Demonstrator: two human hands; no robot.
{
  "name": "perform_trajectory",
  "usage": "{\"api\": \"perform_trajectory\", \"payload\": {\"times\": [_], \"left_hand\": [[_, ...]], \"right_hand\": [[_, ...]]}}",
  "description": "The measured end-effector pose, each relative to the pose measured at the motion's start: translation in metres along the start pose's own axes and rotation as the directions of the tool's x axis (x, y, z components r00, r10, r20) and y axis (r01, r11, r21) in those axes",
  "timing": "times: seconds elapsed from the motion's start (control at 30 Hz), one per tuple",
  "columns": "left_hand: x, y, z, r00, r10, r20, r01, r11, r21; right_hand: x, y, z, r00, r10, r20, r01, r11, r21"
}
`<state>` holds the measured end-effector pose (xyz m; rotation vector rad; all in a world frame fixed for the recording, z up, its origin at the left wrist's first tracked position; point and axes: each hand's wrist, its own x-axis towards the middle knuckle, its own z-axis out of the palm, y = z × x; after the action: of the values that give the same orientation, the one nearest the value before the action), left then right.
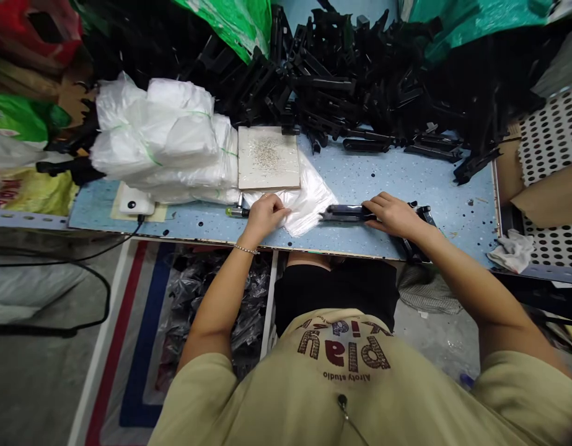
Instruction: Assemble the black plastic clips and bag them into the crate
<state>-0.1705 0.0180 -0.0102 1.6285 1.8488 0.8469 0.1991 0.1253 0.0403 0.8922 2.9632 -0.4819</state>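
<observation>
My left hand point(267, 217) pinches the edge of a clear plastic bag point(308, 207), part of a flat stack on the bench. A black plastic part point(348, 213), long and narrow, is in my right hand point(391, 215), its left end reaching over the bags. My right fingers close around its right end. Just left of my left hand lies a screwdriver-like tool with a yellow-green tip point(237, 212). Behind the bags sits a square board point(269, 158) with many tiny screw-like pieces on it. More black parts point(418, 232) lie under and beside my right forearm.
Bundled clear bags point(160, 136) are piled at the left, by a white box with a cable point(136, 201). A heap of black parts point(351, 87) covers the back of the blue bench point(360, 176). Below stands a bin of bagged parts point(211, 297); a perforated white panel point(553, 148) is at right.
</observation>
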Motion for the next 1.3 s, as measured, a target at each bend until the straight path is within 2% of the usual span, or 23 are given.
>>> {"api": "perform_trajectory", "payload": {"times": [0.07,0.1,0.13,0.2,0.23,0.3,0.37,0.43,0.53,0.67,0.73,0.8,0.9,0.97,1.03,1.1,1.2,1.3], "left_hand": [[0.002,0.004,-0.002,0.992,-0.099,0.076,0.11,0.98,-0.167],[0.003,0.006,-0.004,0.983,-0.121,0.138,0.152,0.959,-0.239],[0.004,0.008,-0.005,0.972,-0.132,0.195,0.186,0.938,-0.294],[0.005,0.012,-0.006,0.955,-0.151,0.256,0.238,0.904,-0.355],[0.006,0.013,-0.006,0.953,-0.168,0.252,0.256,0.892,-0.372],[0.006,0.015,-0.004,0.956,-0.204,0.21,0.275,0.873,-0.402],[0.005,0.014,-0.003,0.965,-0.222,0.136,0.26,0.859,-0.442],[0.002,0.011,-0.005,0.976,-0.213,0.042,0.208,0.861,-0.464],[-0.004,0.002,-0.006,0.986,-0.163,-0.046,0.13,0.9,-0.416],[-0.005,-0.004,-0.002,0.987,-0.126,-0.096,0.089,0.941,-0.326],[-0.004,-0.005,-0.003,0.987,-0.097,-0.126,0.052,0.946,-0.319],[-0.003,-0.006,-0.009,0.989,-0.015,-0.148,-0.02,0.972,-0.233],[-0.004,-0.007,-0.02,0.98,0.168,-0.107,-0.165,0.986,0.036],[-0.006,-0.007,-0.024,0.972,0.232,-0.044,-0.225,0.966,0.129],[-0.007,-0.008,-0.024,0.971,0.239,-0.013,-0.234,0.958,0.164],[-0.01,-0.01,-0.022,0.975,0.222,-0.025,-0.212,0.953,0.216],[-0.014,-0.013,-0.021,0.976,0.212,-0.051,-0.19,0.942,0.277],[-0.016,-0.009,-0.022,0.965,0.259,-0.043,-0.24,0.938,0.249]], "right_hand": [[-0.002,-0.013,0.0,0.986,0.161,-0.044,-0.14,0.941,0.308],[-0.002,-0.023,0.002,0.972,0.235,-0.024,-0.19,0.838,0.511],[-0.002,-0.036,0.006,0.959,0.282,0.027,-0.218,0.672,0.707],[0.002,-0.067,0.022,0.951,0.257,0.173,-0.231,0.215,0.949],[0.004,-0.084,0.033,0.954,0.195,0.227,-0.23,-0.007,0.973],[0.01,-0.113,0.057,0.955,0.054,0.292,-0.257,-0.341,0.904],[0.014,-0.133,0.078,0.933,-0.008,0.359,-0.302,-0.557,0.773],[0.015,-0.142,0.09,0.901,0.002,0.433,-0.313,-0.69,0.653],[0.013,-0.143,0.089,0.883,0.015,0.468,-0.284,-0.777,0.561],[0.023,-0.145,0.08,0.897,-0.052,0.44,-0.295,-0.811,0.506],[0.03,-0.145,0.08,0.871,-0.078,0.485,-0.334,-0.818,0.468],[0.032,-0.144,0.082,0.844,-0.064,0.532,-0.345,-0.825,0.448],[0.03,-0.144,0.082,0.864,-0.031,0.503,-0.299,-0.835,0.462],[0.03,-0.147,0.081,0.888,-0.062,0.457,-0.294,-0.839,0.459],[0.035,-0.15,0.081,0.883,-0.129,0.451,-0.338,-0.842,0.42],[0.04,-0.152,0.083,0.859,-0.18,0.479,-0.38,-0.851,0.362],[0.042,-0.151,0.085,0.852,-0.167,0.497,-0.345,-0.892,0.291],[0.042,-0.152,0.086,0.859,-0.187,0.476,-0.334,-0.91,0.245]]}}
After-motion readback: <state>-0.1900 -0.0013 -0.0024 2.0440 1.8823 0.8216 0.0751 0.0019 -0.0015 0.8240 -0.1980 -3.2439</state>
